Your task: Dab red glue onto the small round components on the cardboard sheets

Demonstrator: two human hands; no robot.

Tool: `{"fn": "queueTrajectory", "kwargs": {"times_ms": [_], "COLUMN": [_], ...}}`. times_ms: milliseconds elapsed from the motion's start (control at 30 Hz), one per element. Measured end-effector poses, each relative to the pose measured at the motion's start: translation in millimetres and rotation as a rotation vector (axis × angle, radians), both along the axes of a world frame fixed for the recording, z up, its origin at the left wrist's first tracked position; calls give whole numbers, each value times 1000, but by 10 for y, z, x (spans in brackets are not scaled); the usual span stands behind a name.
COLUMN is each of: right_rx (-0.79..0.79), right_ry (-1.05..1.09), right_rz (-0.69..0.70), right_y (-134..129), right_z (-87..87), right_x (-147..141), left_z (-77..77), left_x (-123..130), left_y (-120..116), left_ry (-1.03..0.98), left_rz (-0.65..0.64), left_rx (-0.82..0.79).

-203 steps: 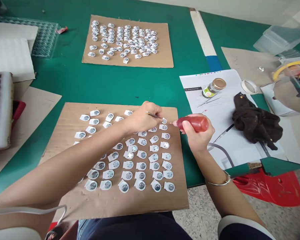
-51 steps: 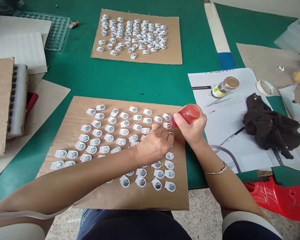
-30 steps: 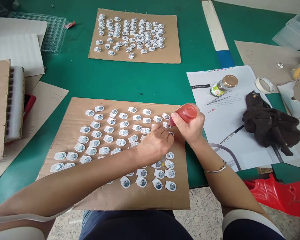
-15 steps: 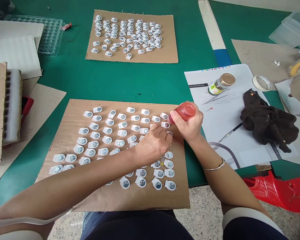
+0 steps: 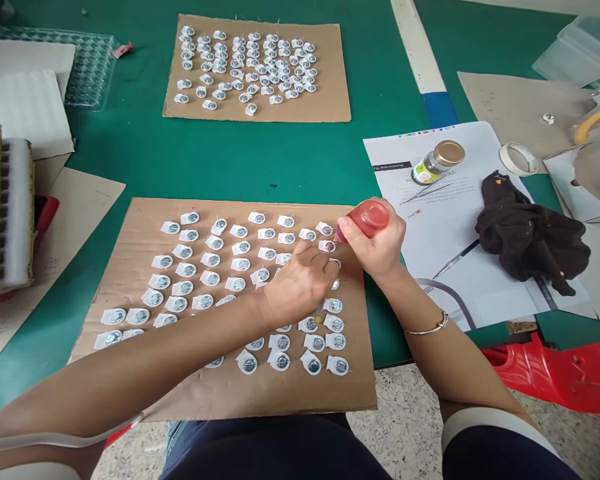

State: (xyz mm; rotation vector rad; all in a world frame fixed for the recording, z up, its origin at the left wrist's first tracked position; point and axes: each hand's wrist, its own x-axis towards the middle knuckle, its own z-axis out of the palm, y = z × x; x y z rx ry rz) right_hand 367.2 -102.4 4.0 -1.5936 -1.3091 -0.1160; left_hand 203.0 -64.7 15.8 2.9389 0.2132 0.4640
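While the right hand has its fingers clamped around a red squeeze bottle, tilted tip-down at a white-backed disc near the far right corner of the near cardboard, the left hand lies just beside, fingers bent; whether these grip anything cannot be told. Beneath it shows a yellow-tipped item. Further discs form loose rows across the near cardboard, which reaches past the near edge of the green surface. Toward the surface's far edge, a second cardboard bears closely set discs. At right, printed paper carries a lidded jar near its far edge and a dark cloth at its right edge.
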Motion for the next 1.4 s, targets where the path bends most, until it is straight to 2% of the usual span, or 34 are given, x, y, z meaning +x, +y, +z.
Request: {"fn": "queueTrajectory", "kwargs": {"times_ms": [233, 367, 533, 633, 767, 867, 1067, 1400], "right_rx": [-37, -63, -79, -96, -118, -118, -106, -136], "right_ry": [11, -4, -9, 21, 178, 311, 399, 340], "right_rz": [35, 55, 61, 38, -55, -116, -228, -216], "right_y": [-25, -46, -54, -112, -332, -534, -708, -637], "right_z": [16, 27, 54, 141, 261, 205, -67, -68], "right_x": [1, -9, -20, -17, -31, -78, -177, -191], "left_z": [18, 29, 71, 116, 165, 170, 142, 121], "left_x": [4, 10, 22, 49, 88, 94, 69, 52], "left_y": [3, 23, 144, 239, 338, 378, 373, 355], "left_ry": [-12, -23, -25, -19, 3, 2, -23, -47], "left_rz": [-1, 1, -2, 82, 205, 220, 230, 207], "left_rx": [1, -60, -289, -460, -629, -719, -726, -711]}}
